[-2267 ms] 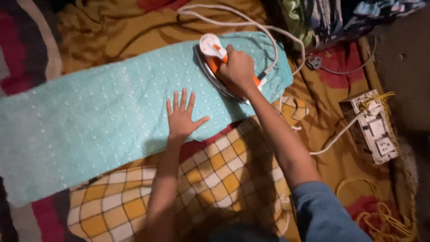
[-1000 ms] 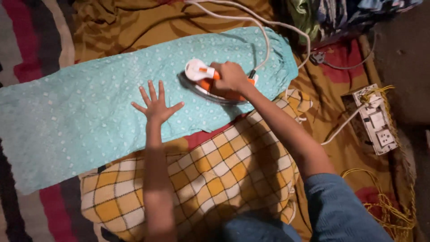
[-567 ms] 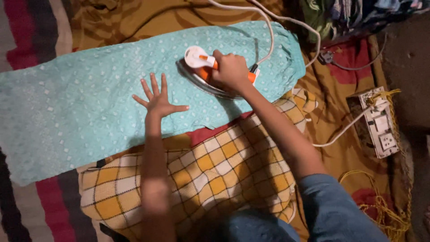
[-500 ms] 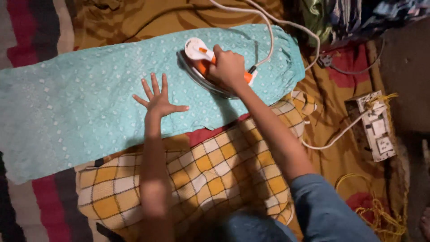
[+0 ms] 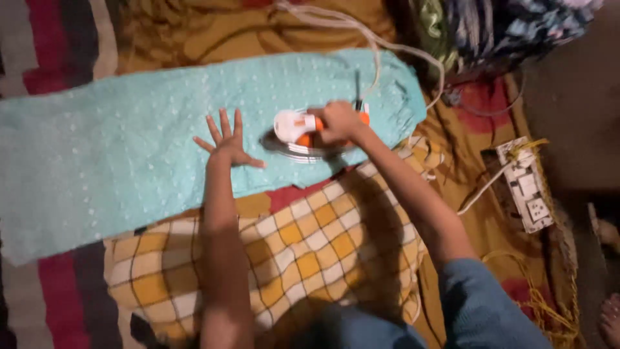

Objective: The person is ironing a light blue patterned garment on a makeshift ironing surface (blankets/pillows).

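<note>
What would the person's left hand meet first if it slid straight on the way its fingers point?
The left hand lies flat on the turquoise cloth, fingers pointing to the far edge. It would likely cross only cloth, then reach the mustard-brown blanket; the iron sits off to its right.

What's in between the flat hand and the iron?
Only bare turquoise dotted cloth lies between the left hand and the iron, as the head view shows.

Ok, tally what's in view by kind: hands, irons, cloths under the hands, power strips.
Hands: 2, left hand flat on the cloth, right hand on the iron.
Irons: 1, orange and white iron.
Cloths: 2, turquoise dotted cloth, yellow checked cloth.
Power strips: 1, white power strip.
Total: 6.
</note>
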